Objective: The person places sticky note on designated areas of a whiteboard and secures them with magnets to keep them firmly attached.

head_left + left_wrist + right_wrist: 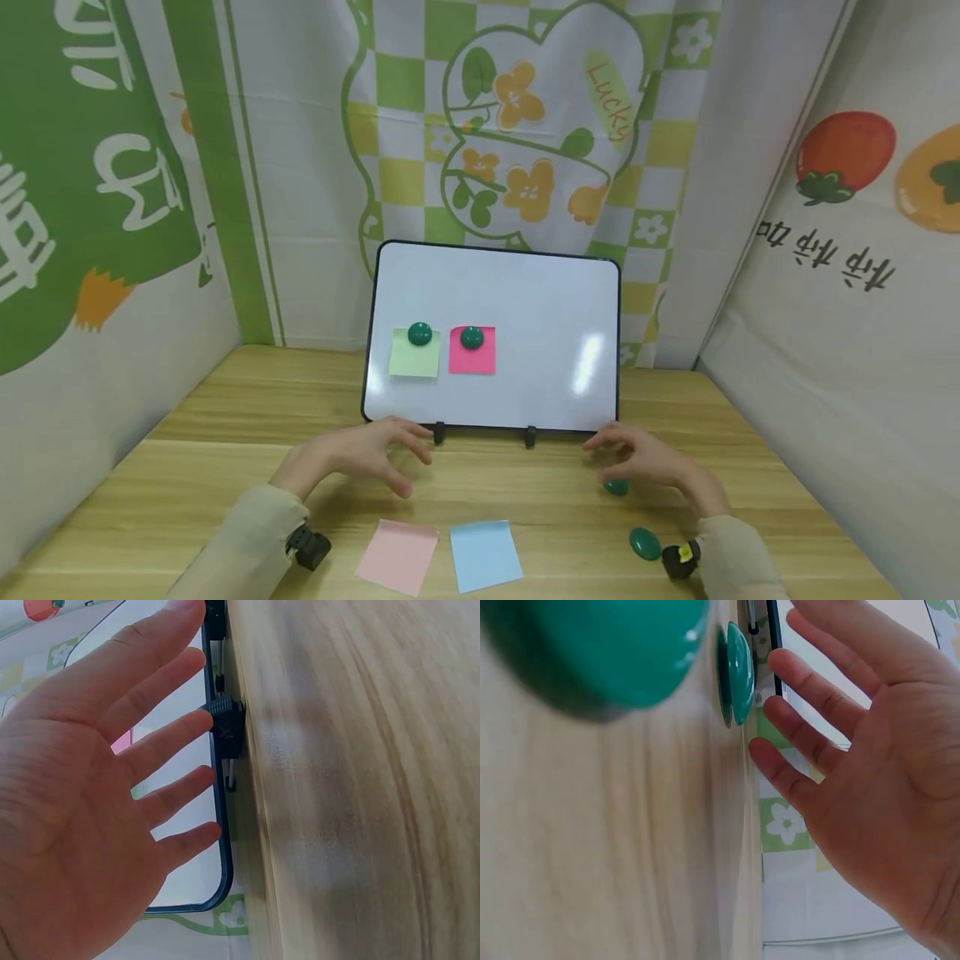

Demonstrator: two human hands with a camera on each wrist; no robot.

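A whiteboard (540,333) with a black frame stands upright at the back of the table. On it, green round magnets (420,334) hold a light green sticky note (414,362) and a bright pink sticky note (472,360). My left hand (371,450) hovers by the board's lower left edge, fingers spread and holding nothing. At the lower right corner my right hand (645,458), likewise bare, has its fingers apart above a green magnet (617,487). Another green magnet (645,543) lies nearer, beside the right wrist.
A pale pink sticky note (397,557) and a blue sticky note (486,556) lie side by side on the wooden table (570,542) in front. Two small black feet (530,436) support the board. Printed curtains (300,167) enclose the back and sides.
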